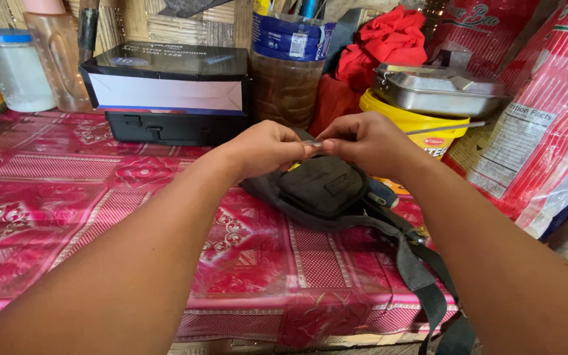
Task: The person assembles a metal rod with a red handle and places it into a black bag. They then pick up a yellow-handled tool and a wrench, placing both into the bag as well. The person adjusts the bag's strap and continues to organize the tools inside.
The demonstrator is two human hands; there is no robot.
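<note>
Small flat silvery item [313,143] pinched between left hand [267,148] and right hand [368,141], each grip pressed together, above black pouch [323,187]

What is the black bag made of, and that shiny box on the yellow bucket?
The black bag looks like woven fabric: matte, soft-edged, with a flat webbing strap. The shiny box looks like metal, probably steel, since it is silvery and reflects light. The yellow bucket under it looks like smooth plastic.

The pouch [323,187] lies on the table [67,197], the case [172,125] behind it (bucket [422,128] to its right).
</note>
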